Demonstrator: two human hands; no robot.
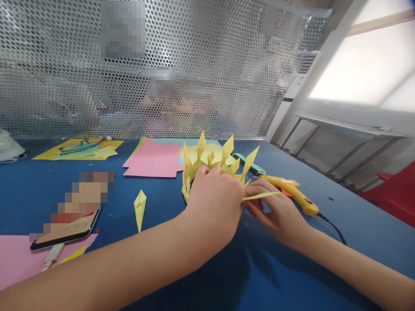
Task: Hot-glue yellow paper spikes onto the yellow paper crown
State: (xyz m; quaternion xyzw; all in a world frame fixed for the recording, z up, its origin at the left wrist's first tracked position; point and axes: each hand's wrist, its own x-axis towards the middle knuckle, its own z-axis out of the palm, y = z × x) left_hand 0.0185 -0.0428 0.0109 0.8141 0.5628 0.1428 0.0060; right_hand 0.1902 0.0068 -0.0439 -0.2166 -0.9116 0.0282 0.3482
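Observation:
A yellow folded-paper piece with many pointed petals, like a paper crown or flower (200, 149), stands in front of me at mid-table. My left hand (215, 201) is closed over its near side, and the fingertips are hidden behind the knuckles. At its right side, my right hand (275, 209) pinches one long yellow petal between thumb and fingers, against the paper piece. A single loose yellow folded petal (140, 209) lies on the table left of my left hand. The yellow glue gun (300, 194) rests just beyond my right hand.
Pink paper sheets (155, 160) lie at the back, with yellow sheets (78, 147) further left. A phone (71, 224) with a cable lies at left. A green-handled cutter (249, 164) is behind the glue gun. A perforated metal screen (194, 65) bounds the blue table (201, 285).

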